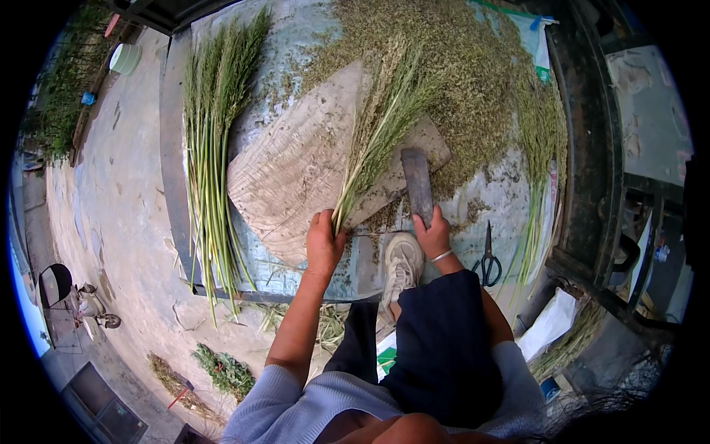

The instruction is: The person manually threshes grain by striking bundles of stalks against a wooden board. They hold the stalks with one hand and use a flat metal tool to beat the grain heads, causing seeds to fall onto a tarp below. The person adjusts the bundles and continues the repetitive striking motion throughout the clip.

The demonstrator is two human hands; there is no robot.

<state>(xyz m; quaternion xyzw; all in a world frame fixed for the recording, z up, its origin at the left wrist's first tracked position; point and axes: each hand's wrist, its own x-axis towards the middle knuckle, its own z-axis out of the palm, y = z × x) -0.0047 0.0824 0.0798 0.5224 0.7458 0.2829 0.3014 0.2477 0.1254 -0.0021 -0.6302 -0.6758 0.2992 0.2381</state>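
My left hand (323,246) is closed around the lower stalks of a small bunch of green broomcorn (376,140). Its feathery seed heads fan out away from me over a worn wooden board (292,152), which lies aslant on the sheet. In my right hand (433,234) is the near end of a flat, dark, blade-like scraper (418,177). The scraper points away from me and lies to the right of the stalks, apart from them, over the board's right part. My shoe (403,268) rests at the board's near edge, between my hands.
Loose seeds and chaff (470,111) cover the far right. A large broomcorn bunch (214,140) lies at left, a thinner stripped-looking one (536,155) at right. Black-handled scissors (487,265) lie right of my right hand. A dark metal frame (588,148) borders the right side.
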